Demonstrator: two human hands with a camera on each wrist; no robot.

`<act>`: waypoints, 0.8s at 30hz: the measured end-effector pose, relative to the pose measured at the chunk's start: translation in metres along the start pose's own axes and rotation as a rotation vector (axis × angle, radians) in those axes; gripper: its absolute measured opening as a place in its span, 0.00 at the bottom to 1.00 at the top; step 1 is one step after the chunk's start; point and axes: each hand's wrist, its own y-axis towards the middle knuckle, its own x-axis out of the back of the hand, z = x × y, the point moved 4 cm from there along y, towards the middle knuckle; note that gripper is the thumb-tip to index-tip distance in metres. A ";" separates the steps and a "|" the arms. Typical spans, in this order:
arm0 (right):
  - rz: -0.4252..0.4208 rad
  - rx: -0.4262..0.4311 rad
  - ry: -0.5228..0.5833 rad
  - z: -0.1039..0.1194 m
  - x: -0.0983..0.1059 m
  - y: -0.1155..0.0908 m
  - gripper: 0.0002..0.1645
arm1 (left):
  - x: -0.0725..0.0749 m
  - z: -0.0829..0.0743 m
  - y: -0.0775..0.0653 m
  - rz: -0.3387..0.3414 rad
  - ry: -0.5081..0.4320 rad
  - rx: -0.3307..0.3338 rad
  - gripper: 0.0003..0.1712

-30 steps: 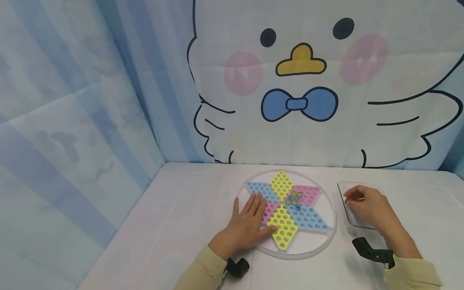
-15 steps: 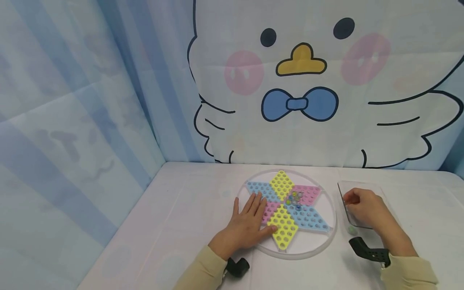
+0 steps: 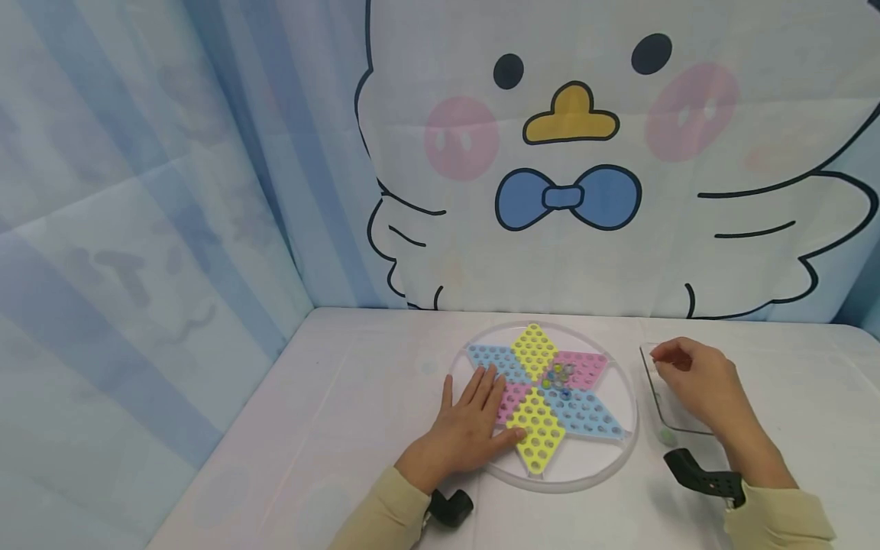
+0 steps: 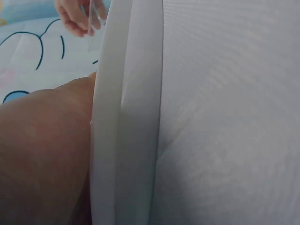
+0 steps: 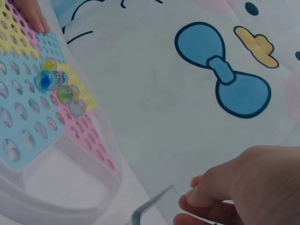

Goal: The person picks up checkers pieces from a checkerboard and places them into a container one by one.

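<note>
Tray (image 3: 677,418) w/ R grip (image 3: 701,386) over it, higher in view vs prev

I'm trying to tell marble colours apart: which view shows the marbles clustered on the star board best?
The right wrist view: the marbles look largest there, with blue and yellow ones distinct, though some overlap. The head view shows a small cluster on the board; the left wrist view shows none.

white board (image 3: 546,486), yellow-pink-blue star (image 3: 535,412), multicoloured marbles (image 5: 65,93), blue-striped curtain (image 3: 137,229)
</note>
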 end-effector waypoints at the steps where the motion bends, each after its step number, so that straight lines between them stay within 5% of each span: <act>1: -0.025 0.011 0.008 0.003 0.001 -0.001 0.13 | 0.000 0.000 0.000 0.000 0.001 0.001 0.51; 13: -0.153 0.078 0.079 0.024 0.007 -0.004 0.15 | -0.001 0.000 0.000 0.011 0.011 0.013 0.53; 24: -0.139 0.131 0.118 0.041 0.000 -0.008 0.14 | -0.002 0.000 0.000 0.009 -0.001 0.004 0.56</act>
